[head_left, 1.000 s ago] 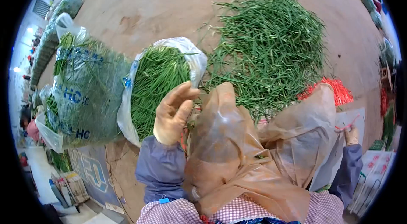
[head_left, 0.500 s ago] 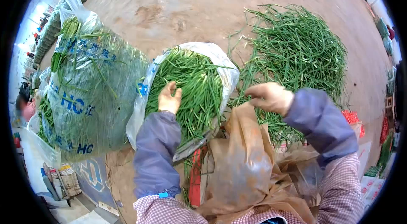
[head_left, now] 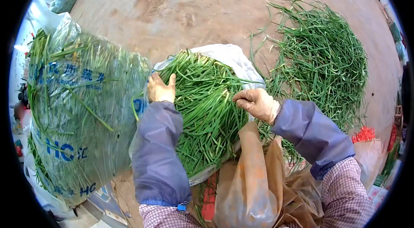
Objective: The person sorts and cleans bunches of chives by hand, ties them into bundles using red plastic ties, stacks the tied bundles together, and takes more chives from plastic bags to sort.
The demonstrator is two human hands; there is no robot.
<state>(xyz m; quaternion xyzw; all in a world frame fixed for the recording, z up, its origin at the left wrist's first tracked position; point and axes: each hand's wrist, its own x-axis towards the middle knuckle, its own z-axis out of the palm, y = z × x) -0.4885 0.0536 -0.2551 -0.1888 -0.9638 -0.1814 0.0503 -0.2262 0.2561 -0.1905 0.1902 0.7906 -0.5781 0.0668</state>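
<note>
My left hand (head_left: 161, 89), in what looks like a thin pale glove, lies at the left edge of the open white plastic bag (head_left: 220, 50), thumb apart from the fingers. The bag is full of long thin green stalks (head_left: 207, 111), like scallions or garlic chives, heaped to the brim. Over the right side of this heap is my right hand (head_left: 257, 102), also in a pale glove. Its fingers are pressed together in a pinch; whatever they hold is too small to make out. Just below it, a tan plastic sheet (head_left: 254, 172) covers my front.
A large clear bag with blue print (head_left: 86, 116), packed with greens, stands at the left. A loose pile of green stalks (head_left: 321, 64) lies on the brown floor (head_left: 207, 8) at the right. Red ties (head_left: 364, 134) show at the lower right.
My left hand has moved left to the bag's edge. My right hand has moved left and slightly down, over the bagged greens. The view has shifted slightly.
</note>
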